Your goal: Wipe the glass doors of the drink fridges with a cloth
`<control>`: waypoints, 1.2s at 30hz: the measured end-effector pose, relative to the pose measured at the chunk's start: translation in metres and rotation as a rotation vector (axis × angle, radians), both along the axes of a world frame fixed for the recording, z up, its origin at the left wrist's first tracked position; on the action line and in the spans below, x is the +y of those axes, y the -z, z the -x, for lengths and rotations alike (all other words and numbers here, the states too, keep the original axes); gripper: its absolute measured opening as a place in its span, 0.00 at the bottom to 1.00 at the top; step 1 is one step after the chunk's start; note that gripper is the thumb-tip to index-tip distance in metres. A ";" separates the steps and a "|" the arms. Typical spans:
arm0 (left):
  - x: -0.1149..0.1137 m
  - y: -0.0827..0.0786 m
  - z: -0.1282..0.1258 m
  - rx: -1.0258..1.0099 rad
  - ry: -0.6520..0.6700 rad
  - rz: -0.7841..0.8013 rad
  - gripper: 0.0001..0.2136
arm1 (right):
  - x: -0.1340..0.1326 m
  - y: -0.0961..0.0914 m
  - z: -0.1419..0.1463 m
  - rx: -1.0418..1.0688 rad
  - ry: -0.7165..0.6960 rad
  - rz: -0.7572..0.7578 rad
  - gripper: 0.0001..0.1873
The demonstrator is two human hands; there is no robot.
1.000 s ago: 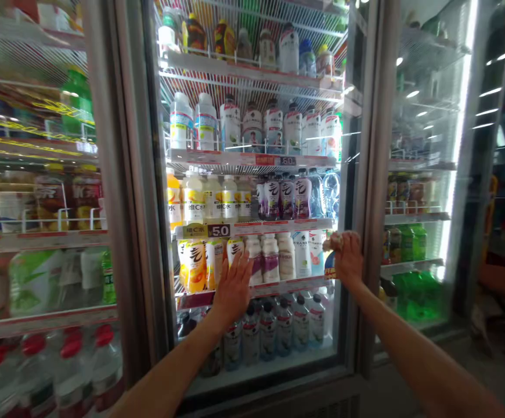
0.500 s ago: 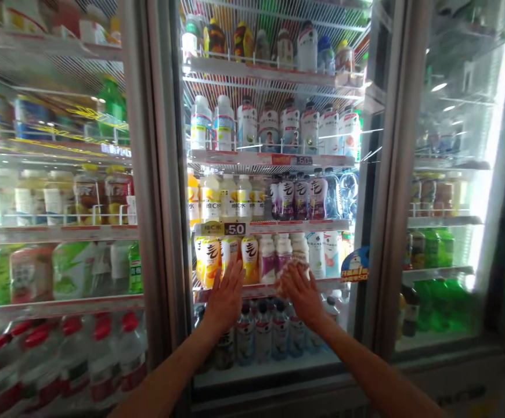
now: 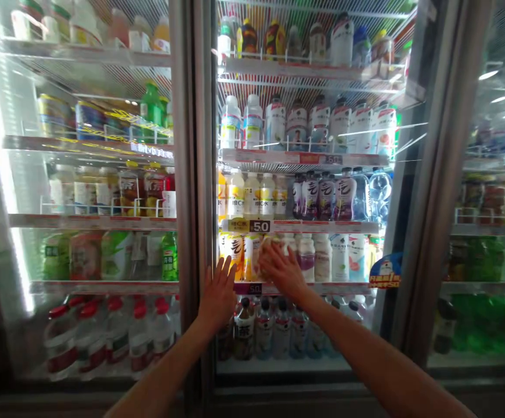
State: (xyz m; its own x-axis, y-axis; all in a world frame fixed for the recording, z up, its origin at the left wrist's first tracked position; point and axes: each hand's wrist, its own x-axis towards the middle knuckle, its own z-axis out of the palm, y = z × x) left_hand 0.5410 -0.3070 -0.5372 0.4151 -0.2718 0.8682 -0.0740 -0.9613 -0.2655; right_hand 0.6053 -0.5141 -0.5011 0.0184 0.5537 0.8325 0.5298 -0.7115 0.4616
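Note:
My right hand (image 3: 284,268) presses a crumpled, light-coloured cloth (image 3: 263,255) against the glass door of the middle drinks cooler, its fingers laid over the cloth. Behind the cloth, partly covered by it, are orange-labelled bottles (image 3: 231,248) on a lower shelf. My left hand (image 3: 218,293) is open with fingers spread, at the left edge of the glass beside the metal door frame (image 3: 194,174). It holds nothing. Whether its palm touches the door I cannot tell.
A left cooler door shows several red-capped bottles (image 3: 89,337) at the bottom. To the right stands another metal frame (image 3: 437,174) with a further cooler beyond. A blue sticker (image 3: 385,270) is on the right part of the middle door. Light reflections cross the glass.
My right hand has slid the cloth leftward across the glass, from the white-capped bottles towards the orange ones. My left hand is now closer to the left frame. The view has turned left.

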 end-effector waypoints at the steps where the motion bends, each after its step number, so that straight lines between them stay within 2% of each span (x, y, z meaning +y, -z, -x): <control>1: 0.002 -0.001 0.002 -0.012 -0.004 0.004 0.26 | 0.008 -0.011 0.000 0.003 0.015 -0.115 0.20; 2: 0.003 -0.001 0.004 -0.019 -0.006 0.003 0.26 | 0.016 -0.019 0.001 0.002 0.023 -0.191 0.20; 3: 0.004 -0.001 0.006 -0.021 -0.010 0.002 0.26 | 0.023 -0.021 0.001 -0.005 0.017 -0.204 0.21; 4: 0.006 0.001 0.008 -0.018 -0.014 0.000 0.26 | 0.028 -0.017 0.001 -0.022 -0.007 -0.151 0.20; 7: 0.014 0.008 0.013 -0.009 -0.020 -0.008 0.25 | 0.039 0.015 0.003 -0.068 -0.110 0.213 0.17; 9: 0.020 0.012 0.015 -0.009 -0.024 -0.017 0.25 | 0.043 0.026 0.002 -0.067 -0.135 0.319 0.16; 10: 0.022 0.014 0.015 -0.008 -0.025 -0.025 0.25 | 0.045 0.025 0.002 -0.052 -0.122 0.279 0.16; 13: 0.021 0.018 0.015 0.011 -0.032 -0.045 0.25 | 0.053 0.009 0.000 -0.012 -0.051 -0.001 0.19; 14: 0.019 0.021 0.014 0.020 -0.031 -0.055 0.25 | 0.054 0.008 0.000 -0.011 -0.039 -0.053 0.20; 16: 0.015 0.028 0.014 0.033 -0.023 -0.081 0.25 | 0.051 0.020 0.003 -0.017 -0.044 0.000 0.20; 19: 0.012 0.042 0.013 0.023 0.007 -0.124 0.25 | 0.031 0.054 0.008 -0.018 -0.072 0.250 0.21; 20: 0.011 0.044 0.013 0.019 0.017 -0.131 0.24 | 0.021 0.060 0.009 -0.013 -0.063 0.283 0.21; 22: 0.009 0.046 0.011 0.024 0.030 -0.128 0.24 | 0.001 0.058 0.007 -0.003 -0.005 0.181 0.21; 25: -0.003 0.040 0.008 0.052 0.034 -0.104 0.26 | -0.027 0.042 0.002 0.020 0.139 -0.165 0.22; 26: -0.009 0.038 0.006 0.060 0.037 -0.101 0.26 | -0.035 0.043 0.001 0.030 0.169 -0.214 0.23; 27: -0.015 0.037 0.005 0.066 0.042 -0.101 0.26 | -0.043 0.049 0.002 0.041 0.183 -0.211 0.23; 30: -0.032 0.037 0.000 0.088 0.060 -0.130 0.26 | -0.065 0.081 0.005 0.080 0.179 -0.064 0.22; 32: -0.043 0.036 -0.005 0.111 0.074 -0.160 0.26 | -0.079 0.088 0.004 0.097 0.205 -0.049 0.23; 34: -0.055 0.032 -0.009 0.135 0.086 -0.177 0.27 | -0.092 0.075 -0.001 0.091 0.258 -0.161 0.23; 36: -0.068 0.028 -0.013 0.143 0.103 -0.180 0.27 | -0.103 0.054 -0.008 0.068 0.312 -0.340 0.23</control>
